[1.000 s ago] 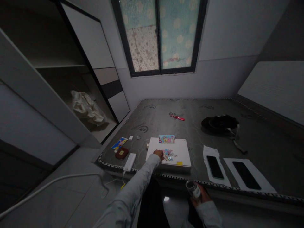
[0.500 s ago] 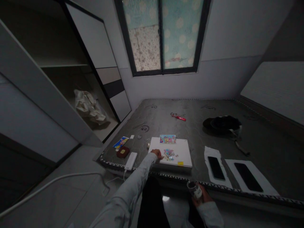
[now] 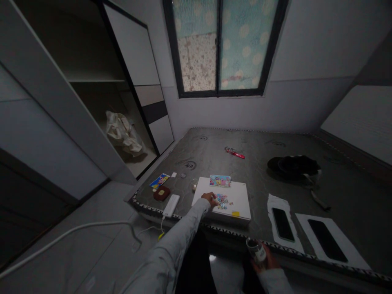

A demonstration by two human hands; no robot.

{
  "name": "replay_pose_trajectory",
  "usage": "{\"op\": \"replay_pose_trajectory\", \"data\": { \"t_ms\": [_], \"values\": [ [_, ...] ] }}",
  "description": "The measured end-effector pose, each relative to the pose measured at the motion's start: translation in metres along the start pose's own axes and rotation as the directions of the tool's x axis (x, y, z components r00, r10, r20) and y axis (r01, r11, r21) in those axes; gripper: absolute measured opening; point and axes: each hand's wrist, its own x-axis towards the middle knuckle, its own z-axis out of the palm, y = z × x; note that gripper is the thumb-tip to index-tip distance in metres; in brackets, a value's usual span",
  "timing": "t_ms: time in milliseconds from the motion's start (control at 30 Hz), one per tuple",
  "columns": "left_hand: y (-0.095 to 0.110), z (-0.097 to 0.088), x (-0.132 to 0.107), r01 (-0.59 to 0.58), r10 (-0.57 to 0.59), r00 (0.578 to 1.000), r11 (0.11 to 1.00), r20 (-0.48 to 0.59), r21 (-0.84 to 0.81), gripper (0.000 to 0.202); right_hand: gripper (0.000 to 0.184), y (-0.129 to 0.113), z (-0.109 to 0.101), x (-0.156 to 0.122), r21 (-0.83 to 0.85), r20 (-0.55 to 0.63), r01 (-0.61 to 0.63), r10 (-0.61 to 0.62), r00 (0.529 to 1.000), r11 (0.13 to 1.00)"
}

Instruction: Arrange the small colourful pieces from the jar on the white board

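Observation:
My left hand (image 3: 209, 198) reaches onto the white box (image 3: 202, 185), fingertips bent together at the left edge of a pile of small colourful pieces (image 3: 224, 201). Whatever the fingers pinch is too small to make out. A cartoon picture card (image 3: 220, 181) lies at the far edge of the box, and a yellow slip (image 3: 235, 214) is at its near right corner. Low in front of the bed's edge, my right hand (image 3: 268, 258) is wrapped around a small clear jar (image 3: 256, 250) with a pale label, its open mouth tilted up to the left.
Left of the box lie a white power bank (image 3: 171, 205) with a cable, a brown round-cornered object (image 3: 161, 193) and a blue picture card (image 3: 159, 180). Two phones (image 3: 283, 223) rest on white sheets at right. Farther back are a dark cap (image 3: 294, 166) and a red item (image 3: 235, 153).
My left hand has moved right and slightly inward, from beside the pieces to the pile's edge. The view has shifted a little left. My right hand still holds the jar.

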Motion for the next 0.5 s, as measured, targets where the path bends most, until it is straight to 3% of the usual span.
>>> {"op": "replay_pose_trajectory", "data": {
  "t_ms": [133,333,500],
  "values": [
    [0.002,0.0,0.002,0.06,-0.06,0.998,0.998,-0.003,0.029,0.032,0.054,-0.007,-0.007,-0.004,-0.027,0.013,-0.051,0.051,0.999,0.998],
    [-0.011,-0.013,-0.001,0.076,-0.076,0.997,0.996,-0.001,0.046,0.028,0.051,-0.018,-0.005,-0.007,-0.017,-0.031,0.015,-0.016,0.999,1.0],
    [-0.015,-0.021,-0.005,0.023,-0.025,0.999,0.999,0.037,0.049,0.035,0.05,-0.018,-0.005,-0.007,-0.088,-0.018,0.084,-0.086,0.996,0.993]
  ]
}}
